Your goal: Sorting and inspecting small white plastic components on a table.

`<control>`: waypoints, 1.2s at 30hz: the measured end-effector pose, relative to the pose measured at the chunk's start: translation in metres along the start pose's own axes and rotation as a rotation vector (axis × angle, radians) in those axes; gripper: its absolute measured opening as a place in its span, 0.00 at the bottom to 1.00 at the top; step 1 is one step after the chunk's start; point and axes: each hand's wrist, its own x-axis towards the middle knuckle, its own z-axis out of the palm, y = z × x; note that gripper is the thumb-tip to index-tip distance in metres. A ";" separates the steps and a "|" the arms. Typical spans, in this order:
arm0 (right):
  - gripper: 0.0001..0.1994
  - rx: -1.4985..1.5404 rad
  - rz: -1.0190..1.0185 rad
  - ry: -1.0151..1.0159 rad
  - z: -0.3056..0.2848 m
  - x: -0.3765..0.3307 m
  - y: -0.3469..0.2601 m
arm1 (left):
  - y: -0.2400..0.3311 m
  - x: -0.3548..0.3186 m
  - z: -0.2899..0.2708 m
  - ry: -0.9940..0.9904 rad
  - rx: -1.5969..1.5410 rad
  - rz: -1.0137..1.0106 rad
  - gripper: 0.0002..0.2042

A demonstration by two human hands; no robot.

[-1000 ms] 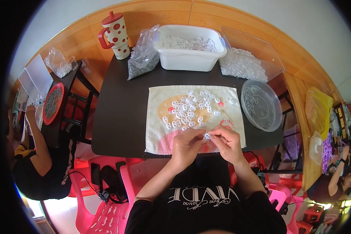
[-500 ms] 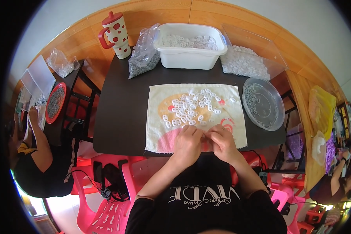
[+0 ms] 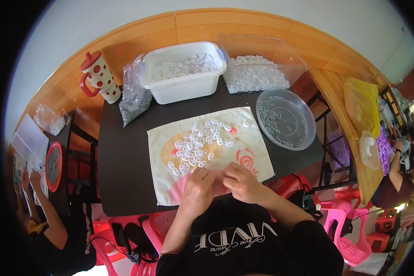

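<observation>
My left hand [image 3: 199, 187] and my right hand [image 3: 240, 182] are over the near edge of a cream and pink towel [image 3: 163, 138], with a narrow gap between them. The fingers of both are bent in and pressed together; whatever they pinch is hidden or too small to name. Just beyond the fingertips lies a loose heap of small white plastic pieces [image 3: 198, 145], oval with two holes each. To the right of the towel stands a round clear tub [image 3: 287, 140] with small grey metal-looking pieces in it.
Along the back of the dark table [image 3: 124, 170] are a dotted tumbler [image 3: 103, 80], a bag of grey pieces [image 3: 135, 101], a white basin [image 3: 184, 87] and a clear box [image 3: 257, 78] of white pieces. A co-worker's arm [image 3: 50, 216] works at the left beside a red tray [image 3: 54, 168].
The whole view has turned, so the table and its things sit tilted and further left. My hands, touching at the fingertips before, are now slightly apart.
</observation>
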 end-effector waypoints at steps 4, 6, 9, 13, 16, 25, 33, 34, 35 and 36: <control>0.12 0.004 0.000 -0.014 0.001 0.000 0.000 | 0.000 -0.002 0.003 0.013 0.042 0.018 0.14; 0.12 0.011 -0.002 -0.018 0.002 0.002 0.001 | -0.001 -0.001 0.004 0.023 0.061 0.018 0.14; 0.13 -0.055 -0.036 0.020 0.003 0.004 0.000 | 0.000 -0.002 0.005 0.010 0.102 0.037 0.13; 0.13 -0.083 -0.067 -0.007 0.001 0.005 -0.001 | 0.002 -0.003 0.004 -0.044 0.182 0.014 0.12; 0.13 -0.038 -0.028 -0.011 -0.001 0.008 -0.001 | 0.001 -0.002 0.002 -0.010 0.123 -0.006 0.13; 0.03 -0.242 0.052 0.325 -0.101 0.080 0.038 | 0.000 -0.011 -0.001 0.062 -0.013 -0.039 0.12; 0.04 -0.171 0.274 0.536 -0.146 0.124 0.116 | -0.005 -0.009 0.001 0.085 -0.015 0.023 0.11; 0.03 -0.101 0.336 0.417 -0.128 0.112 0.109 | -0.005 -0.010 0.002 0.077 -0.007 0.022 0.10; 0.03 -0.019 0.428 0.229 -0.108 0.104 0.087 | -0.005 -0.013 0.001 0.067 0.003 0.018 0.10; 0.02 0.216 0.476 0.082 -0.090 0.089 0.087 | -0.004 -0.012 0.002 0.070 0.000 0.019 0.10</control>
